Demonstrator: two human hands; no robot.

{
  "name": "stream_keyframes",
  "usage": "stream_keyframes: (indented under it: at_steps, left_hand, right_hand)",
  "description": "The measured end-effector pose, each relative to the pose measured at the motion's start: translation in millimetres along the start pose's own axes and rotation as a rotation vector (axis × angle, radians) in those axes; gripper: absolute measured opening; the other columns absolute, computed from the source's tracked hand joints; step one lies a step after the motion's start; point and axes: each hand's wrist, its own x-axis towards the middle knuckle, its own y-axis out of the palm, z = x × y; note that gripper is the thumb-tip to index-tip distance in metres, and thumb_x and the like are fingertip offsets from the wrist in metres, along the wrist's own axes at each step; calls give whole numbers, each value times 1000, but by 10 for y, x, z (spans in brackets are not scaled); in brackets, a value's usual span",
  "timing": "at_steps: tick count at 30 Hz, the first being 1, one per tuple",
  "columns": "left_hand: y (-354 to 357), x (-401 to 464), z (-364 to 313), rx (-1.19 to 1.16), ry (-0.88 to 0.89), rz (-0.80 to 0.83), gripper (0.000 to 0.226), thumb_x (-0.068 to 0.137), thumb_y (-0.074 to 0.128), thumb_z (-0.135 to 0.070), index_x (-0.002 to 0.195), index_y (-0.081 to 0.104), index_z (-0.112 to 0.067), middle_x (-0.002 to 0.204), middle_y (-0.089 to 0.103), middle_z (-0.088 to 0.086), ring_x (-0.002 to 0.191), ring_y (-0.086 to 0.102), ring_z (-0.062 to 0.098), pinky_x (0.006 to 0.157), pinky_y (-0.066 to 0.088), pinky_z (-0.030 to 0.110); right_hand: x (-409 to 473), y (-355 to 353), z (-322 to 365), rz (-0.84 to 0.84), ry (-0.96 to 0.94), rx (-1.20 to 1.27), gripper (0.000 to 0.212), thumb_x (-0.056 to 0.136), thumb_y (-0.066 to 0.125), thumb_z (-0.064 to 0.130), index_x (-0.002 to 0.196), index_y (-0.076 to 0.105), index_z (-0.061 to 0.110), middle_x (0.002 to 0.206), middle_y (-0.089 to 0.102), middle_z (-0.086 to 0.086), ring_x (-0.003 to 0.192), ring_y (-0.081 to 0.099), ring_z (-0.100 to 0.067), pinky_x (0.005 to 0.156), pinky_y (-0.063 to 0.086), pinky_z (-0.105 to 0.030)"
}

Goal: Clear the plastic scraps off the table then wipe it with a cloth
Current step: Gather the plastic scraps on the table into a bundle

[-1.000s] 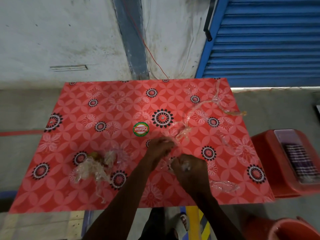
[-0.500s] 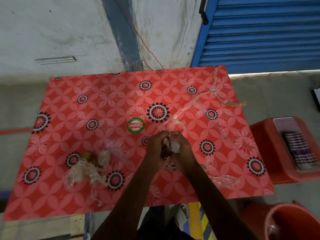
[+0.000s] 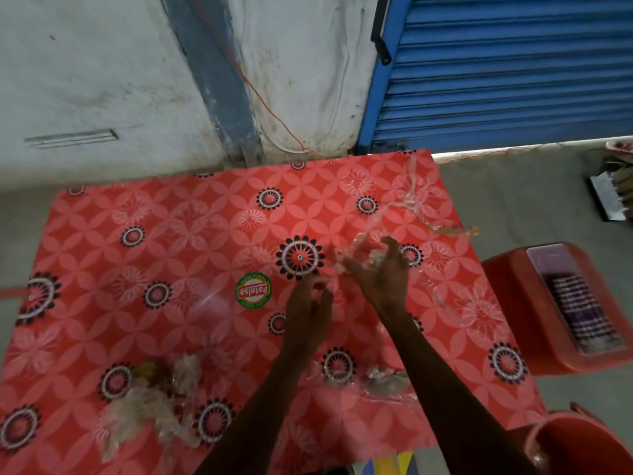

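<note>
A red flower-patterned table (image 3: 171, 234) carries clear plastic scraps. A long clear strip (image 3: 411, 200) runs from the far right corner toward the middle, and my right hand (image 3: 380, 275) grips its near end with curled fingers. My left hand (image 3: 308, 306) sits just left of it and pinches a small bit of the same plastic. A crumpled heap of plastic (image 3: 147, 402) lies near the front left. More clear scraps (image 3: 380, 378) lie near the front edge between my forearms. A striped cloth (image 3: 582, 310) lies on a red stool (image 3: 507, 279) to the right of the table.
A red bucket (image 3: 582, 443) stands on the floor at the lower right. A round green sticker (image 3: 252, 290) marks the table's middle. A white wall and a blue roller shutter (image 3: 513, 70) rise behind the table. Papers (image 3: 613, 193) lie on the floor far right.
My hands were pressed together over the plastic; they have parted, the right hand reaching farther up the long strip. The view has tilted and shifted.
</note>
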Motion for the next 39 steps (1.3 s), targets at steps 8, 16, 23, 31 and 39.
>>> stream_keyframes:
  at_steps: [8,16,23,31,39]
  left_hand:
    - [78,602,41,14,67,-134,13,93,51,-14,81,56,-15,77,58,-2,73,54,18,70,45,30]
    - [409,1281,-351,-13,-98,382,54,98,61,-34,146,45,-18,118,62,3,103,62,16,85,55,29]
    - [953,1356,-579,-181,-342,284,22,89,61,8,107,74,5,85,76,13,71,68,18,69,56,29]
    - [1248,1119,-673,-412,-703,254,7,89,72,-11,82,71,-11,59,66,-1,51,60,11,43,49,18]
    - [1265,849,-632,-291,-503,-24,22,67,65,-20,46,66,-18,37,46,-6,37,38,13,44,29,20]
  right_hand:
    - [191,526,-41,-7,-264,-197,44,83,58,44,113,62,13,116,54,-16,106,51,-35,86,48,-49]
    - [194,238,-242,134,-380,74,62,76,68,8,132,46,-8,126,45,-22,108,48,-26,87,46,-31]
    - [105,-89,-448,82,-380,131,72,73,59,-11,141,39,-3,149,25,-22,124,40,-14,91,50,-22]
    - [288,-584,-718,206,-501,210,65,64,53,-11,123,64,13,127,65,3,119,60,-10,98,53,-37]
    - [681,-815,-891,104,-448,166,62,81,55,23,141,49,10,146,47,-14,137,39,-24,117,35,-41]
